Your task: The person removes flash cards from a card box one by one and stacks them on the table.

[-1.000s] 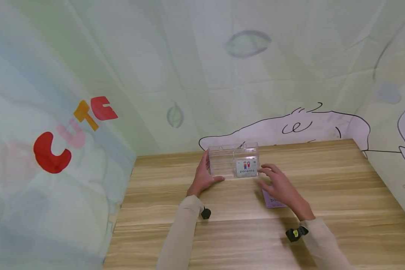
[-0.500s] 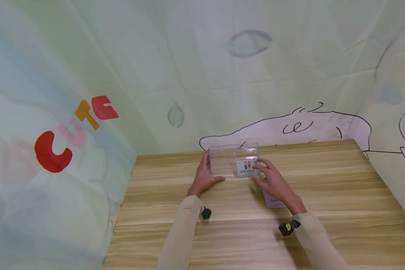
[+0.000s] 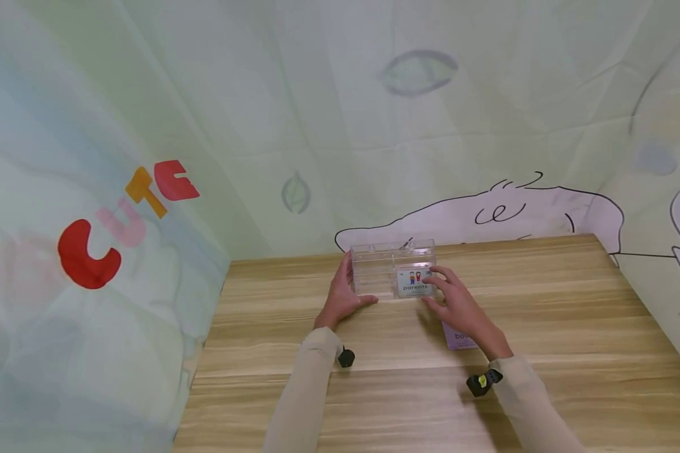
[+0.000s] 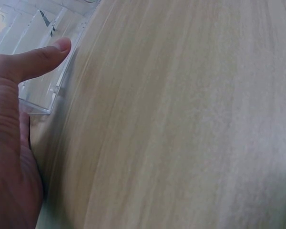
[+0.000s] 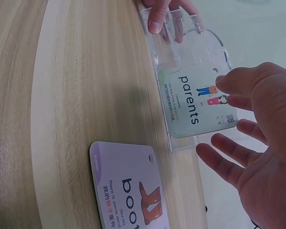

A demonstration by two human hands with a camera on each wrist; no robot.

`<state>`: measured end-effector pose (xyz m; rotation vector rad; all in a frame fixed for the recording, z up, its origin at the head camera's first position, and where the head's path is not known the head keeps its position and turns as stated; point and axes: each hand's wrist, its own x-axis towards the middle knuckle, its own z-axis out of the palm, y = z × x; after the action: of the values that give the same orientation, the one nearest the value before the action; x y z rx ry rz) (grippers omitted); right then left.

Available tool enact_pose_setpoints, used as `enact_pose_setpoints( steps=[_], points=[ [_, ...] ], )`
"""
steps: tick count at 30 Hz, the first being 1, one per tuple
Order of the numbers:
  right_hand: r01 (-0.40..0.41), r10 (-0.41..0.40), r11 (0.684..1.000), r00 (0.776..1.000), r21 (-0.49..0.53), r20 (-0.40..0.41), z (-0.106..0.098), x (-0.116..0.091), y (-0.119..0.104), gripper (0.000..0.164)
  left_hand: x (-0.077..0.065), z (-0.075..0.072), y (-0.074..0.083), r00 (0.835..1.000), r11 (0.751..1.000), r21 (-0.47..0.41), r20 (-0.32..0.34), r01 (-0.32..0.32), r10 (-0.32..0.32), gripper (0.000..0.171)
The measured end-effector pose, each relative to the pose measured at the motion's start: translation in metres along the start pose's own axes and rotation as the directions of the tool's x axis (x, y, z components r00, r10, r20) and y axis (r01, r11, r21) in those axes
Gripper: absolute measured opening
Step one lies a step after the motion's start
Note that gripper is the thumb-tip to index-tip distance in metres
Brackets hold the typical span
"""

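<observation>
A clear plastic card box (image 3: 374, 274) with compartments stands on the table near the wall. My left hand (image 3: 342, 301) grips its left end, thumb (image 4: 43, 59) along the front bottom edge and the other fingers round the side. A pale "parents" card (image 5: 195, 102) stands in the box's right compartment. My right hand (image 3: 459, 308) is at that end, with one fingertip at the card's picture and the other fingers spread loosely beside the box. Below the right hand, a lilac "boots" card (image 5: 131, 186) lies on the table, partly covered by the hand in the head view.
The wood-grain table (image 3: 396, 402) meets a printed cloth backdrop (image 3: 317, 126) close behind the box. Another cloth side with "CUTE" letters (image 3: 141, 192) stands at the left. Both wrists carry small black cameras (image 3: 478, 384).
My right hand has moved a little left, from beside the box onto the front of the "parents" card. The left hand, box and "boots" card have stayed in place.
</observation>
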<state>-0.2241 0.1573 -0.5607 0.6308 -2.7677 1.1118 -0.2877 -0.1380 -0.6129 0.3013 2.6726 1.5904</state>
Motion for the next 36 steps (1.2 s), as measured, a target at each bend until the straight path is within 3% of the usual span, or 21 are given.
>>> enact_pose_setpoints(
  steps=[18,36],
  points=[
    [-0.037,0.037,0.999,0.999,-0.002,0.015,-0.0009,0.0015,-0.0022,0.041,0.0007,-0.0010,0.0001,1.000,1.000,0.019,0.003,0.001,-0.001,0.132],
    [-0.122,0.122,0.992,0.992,0.044,0.015,0.0008,0.0039,0.0043,0.059,0.0003,-0.0008,0.0003,1.000,1.000,-0.001,-0.001,0.003,-0.003,0.133]
  ],
)
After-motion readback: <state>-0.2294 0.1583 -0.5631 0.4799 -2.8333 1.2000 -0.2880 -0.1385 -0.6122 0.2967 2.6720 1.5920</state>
